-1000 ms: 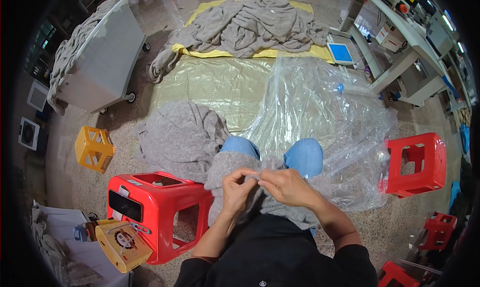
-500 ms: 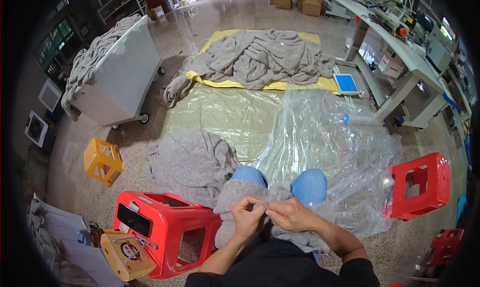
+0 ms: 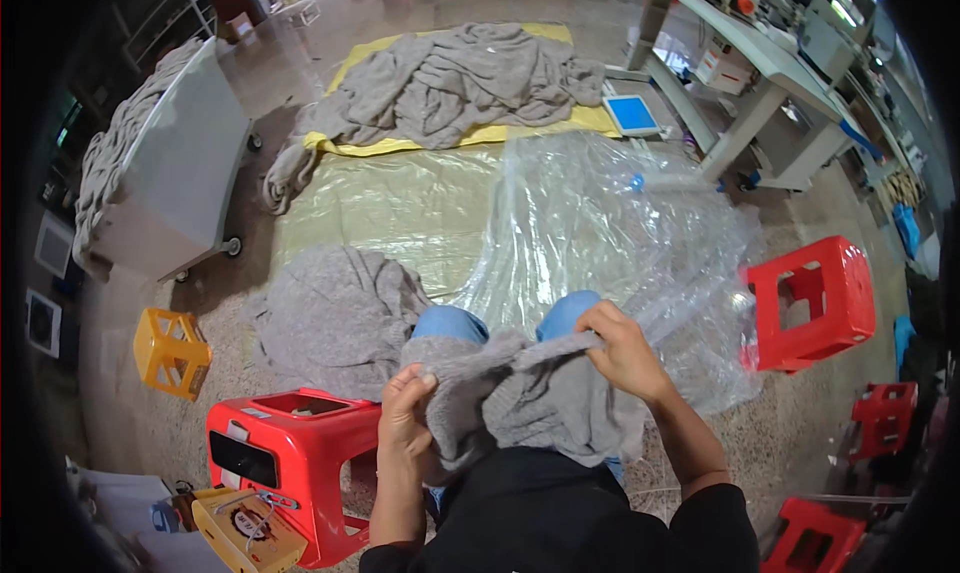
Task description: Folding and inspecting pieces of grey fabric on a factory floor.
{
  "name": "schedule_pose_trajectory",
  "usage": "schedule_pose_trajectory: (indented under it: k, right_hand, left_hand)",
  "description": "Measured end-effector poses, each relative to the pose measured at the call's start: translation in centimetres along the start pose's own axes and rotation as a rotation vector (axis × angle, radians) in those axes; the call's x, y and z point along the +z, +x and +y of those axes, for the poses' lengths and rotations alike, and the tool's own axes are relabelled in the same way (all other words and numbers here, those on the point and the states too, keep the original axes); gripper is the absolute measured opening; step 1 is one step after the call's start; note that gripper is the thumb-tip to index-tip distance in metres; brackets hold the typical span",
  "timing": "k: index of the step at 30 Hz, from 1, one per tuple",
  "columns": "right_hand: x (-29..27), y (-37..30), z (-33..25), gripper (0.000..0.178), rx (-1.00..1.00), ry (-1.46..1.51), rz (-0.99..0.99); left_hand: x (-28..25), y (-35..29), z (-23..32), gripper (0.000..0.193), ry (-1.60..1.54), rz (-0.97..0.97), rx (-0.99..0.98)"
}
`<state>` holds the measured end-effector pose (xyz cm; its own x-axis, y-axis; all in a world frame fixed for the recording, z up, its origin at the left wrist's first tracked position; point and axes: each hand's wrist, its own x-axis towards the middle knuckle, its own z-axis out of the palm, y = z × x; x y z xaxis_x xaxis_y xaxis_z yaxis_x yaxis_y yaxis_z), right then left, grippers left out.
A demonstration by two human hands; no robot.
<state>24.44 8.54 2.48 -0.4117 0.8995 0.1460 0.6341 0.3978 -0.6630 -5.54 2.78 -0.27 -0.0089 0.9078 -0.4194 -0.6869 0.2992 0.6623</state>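
Note:
A grey knitted fabric piece (image 3: 555, 403) lies across my lap over blue jeans, one edge pulled out between my two hands. My left hand (image 3: 406, 413) pinches that edge on the left, thumb against the fingers. My right hand (image 3: 622, 353) grips a narrow raised strip of the same fabric on the right, above my knee. Between the hands the edge runs slightly slack and folded. A grey knit heap (image 3: 340, 318) rests on the floor by my left knee, joined or close to the lap piece; I cannot tell which.
At left, a red stool (image 3: 300, 423) carries a black phone (image 3: 243, 460) and a yellow box (image 3: 250, 528). Clear plastic sheeting (image 3: 590, 223) spreads ahead. Beyond lies a grey fabric pile (image 3: 460, 83) on yellow sheeting. A white wheeled cart (image 3: 185, 163), yellow stool (image 3: 172, 351) and another red stool (image 3: 812, 303) stand around.
My hands were close together at a small spot on the fabric; they have moved apart, stretching its edge between them. The whole view has shifted, with the surroundings now farther left and higher.

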Motion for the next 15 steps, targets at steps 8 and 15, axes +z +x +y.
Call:
schedule_pose_trajectory:
  k: [8, 15]
  right_hand:
    - [0.8, -1.4, 0.5, 0.017, 0.406, 0.625, 0.352]
    - [0.8, -1.6, -5.8, 0.028, -0.264, 0.122, 0.342]
  left_hand:
    - [1.6, -0.6, 0.3, 0.018, -0.209, -0.1, -0.058]
    - [2.9, -0.5, -1.1, 0.009, 0.086, -0.06, 0.027]
